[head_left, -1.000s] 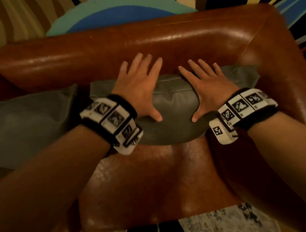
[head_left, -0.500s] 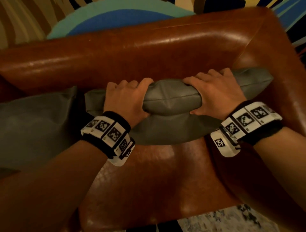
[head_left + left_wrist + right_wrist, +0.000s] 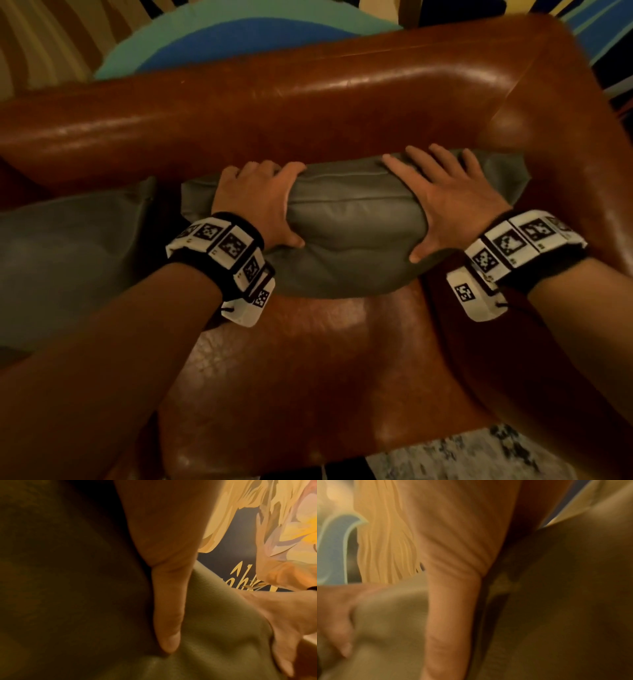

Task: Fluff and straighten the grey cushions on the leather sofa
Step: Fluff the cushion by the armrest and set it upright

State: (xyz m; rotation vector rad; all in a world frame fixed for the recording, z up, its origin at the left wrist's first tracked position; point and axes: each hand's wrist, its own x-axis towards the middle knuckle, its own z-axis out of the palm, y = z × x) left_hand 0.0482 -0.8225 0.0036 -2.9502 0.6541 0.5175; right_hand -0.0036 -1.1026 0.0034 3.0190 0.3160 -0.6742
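Note:
A grey cushion [image 3: 356, 233] leans against the backrest of the brown leather sofa [image 3: 308, 113], in its right corner. My left hand [image 3: 260, 202] grips the cushion's left part, fingers curled over the top edge and thumb dug into the front. My right hand [image 3: 448, 202] lies on the right part with fingers stretched over the top and thumb pressing the front. In the left wrist view my thumb [image 3: 168, 615] sinks into the cushion [image 3: 214, 628]. The right wrist view is blurred; the cushion [image 3: 390, 608] bulges beside my thumb [image 3: 450, 615].
A second grey cushion [image 3: 68, 246] lies on the seat to the left, touching the first. The sofa's armrest [image 3: 575, 178] closes in the right side. The bare seat [image 3: 325, 377] lies in front, a patterned floor [image 3: 462, 459] beyond its edge.
Both hands went from flat on the cushion to squeezing its top. Now my right fingers have straightened again, while my left hand still grips. The cushion has puffed out between them.

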